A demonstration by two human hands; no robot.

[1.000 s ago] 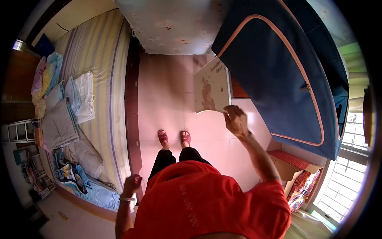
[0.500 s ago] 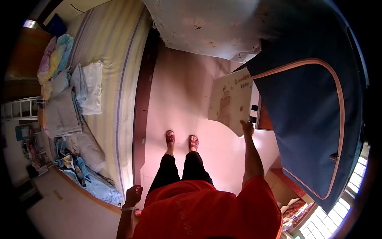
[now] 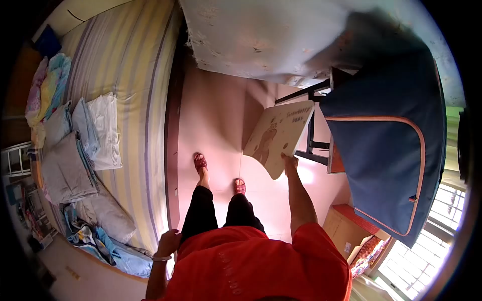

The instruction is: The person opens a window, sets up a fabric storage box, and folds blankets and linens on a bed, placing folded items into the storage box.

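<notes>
Board (image 3: pixel 278 135) w/ bear print & lettering hangs tilted over pink floor (image 3: pixel 213 115), btwn striped bed (image 3: pixel 135 70) & blue fabric cover (image 3: pixel 381 160), black frame (image 3: pixel 311 133) just beside it. R hand (image 3: pixel 289 162) grips board's near edge. L hand (image 3: pixel 169 242) hangs low nr bed's edge, beside dark trousers (image 3: pixel 200 215); can't tell if clenched or loose. Folded cloth (image 3: pixel 70 170) lies on bed. Red sandals (image 3: pixel 200 161) on feet.

Dark lettering (image 3: pixel 298 115) on the pale board (image 3: pixel 279 136) appears, somewhat blurred, to read "Strawberry bear".
</notes>
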